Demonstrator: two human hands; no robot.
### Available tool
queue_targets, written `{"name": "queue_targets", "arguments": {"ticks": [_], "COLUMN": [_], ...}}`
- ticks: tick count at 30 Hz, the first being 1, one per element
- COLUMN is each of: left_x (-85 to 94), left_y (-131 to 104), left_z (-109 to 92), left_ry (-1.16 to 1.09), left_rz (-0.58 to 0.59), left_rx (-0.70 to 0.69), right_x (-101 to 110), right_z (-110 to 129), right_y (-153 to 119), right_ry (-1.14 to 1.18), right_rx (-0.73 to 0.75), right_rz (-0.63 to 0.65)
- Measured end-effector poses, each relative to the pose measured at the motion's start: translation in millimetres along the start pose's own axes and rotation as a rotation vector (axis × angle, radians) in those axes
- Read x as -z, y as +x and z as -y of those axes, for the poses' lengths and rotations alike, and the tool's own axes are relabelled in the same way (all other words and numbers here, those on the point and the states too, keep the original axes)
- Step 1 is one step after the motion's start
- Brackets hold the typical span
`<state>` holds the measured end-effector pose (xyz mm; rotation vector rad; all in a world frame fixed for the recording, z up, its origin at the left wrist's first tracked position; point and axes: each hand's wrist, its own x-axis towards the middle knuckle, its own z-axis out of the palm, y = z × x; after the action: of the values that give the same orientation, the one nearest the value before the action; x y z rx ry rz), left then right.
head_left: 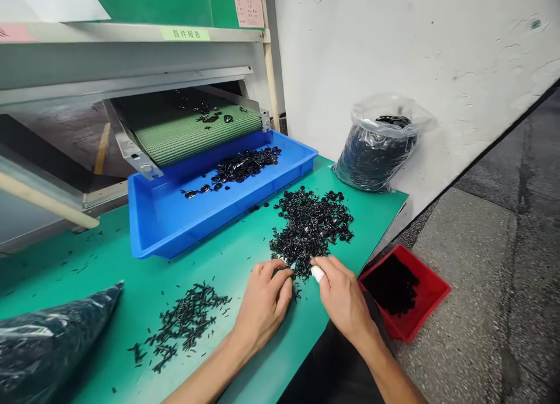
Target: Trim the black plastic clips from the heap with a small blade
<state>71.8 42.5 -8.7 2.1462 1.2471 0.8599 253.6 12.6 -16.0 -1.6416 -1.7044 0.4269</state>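
A heap of small black plastic parts [312, 220], some round and some stick-like, lies on the green tabletop. Both hands are at its near edge. My left hand [266, 293] has its fingers curled together at the heap's lower left; what the fingertips hold, if anything, is too small to tell. My right hand [343, 296], with a white wrap [318, 273] on one finger, is closed in a pinch at the lower right, touching the parts. Left of my left hand, a looser pile of thin black pieces [188, 319] is spread on the table.
A blue tray [175, 240] holding black parts sits under the end of a green conveyor belt [196, 135]. Clear plastic bags of black parts stand at the back right [378, 150] and front left [52, 345]. A red bin [431, 290] is below the table's right edge.
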Motion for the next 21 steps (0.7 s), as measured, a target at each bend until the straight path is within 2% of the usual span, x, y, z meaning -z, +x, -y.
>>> {"name": "queue_targets", "arguments": {"ticks": [7, 10, 13, 18, 21], "left_x": [0.2, 3.5, 15.8, 44.0, 48.2], "left_y": [4, 10, 12, 6, 1], "left_z": [9, 14, 21, 30, 28], "left_ry": [0.130, 0.107, 0.008, -0.116, -0.033], "left_rz": [0.076, 0.115, 0.100, 0.031, 0.061], "left_rx": [-0.063, -0.089, -0.063, 0.154, 0.085], "right_x": [-3, -8, -15, -24, -20], "right_z": [15, 25, 36, 54, 56], "right_y": [-2, -2, -11, -30, -33], "right_ry": [-0.404, -0.489, -0.474, -0.380, -0.254], "right_rx": [-0.041, -0.006, 0.057, 0.136, 0.163], "right_rz": [0.135, 0.201, 0.255, 0.327, 0.394]}}
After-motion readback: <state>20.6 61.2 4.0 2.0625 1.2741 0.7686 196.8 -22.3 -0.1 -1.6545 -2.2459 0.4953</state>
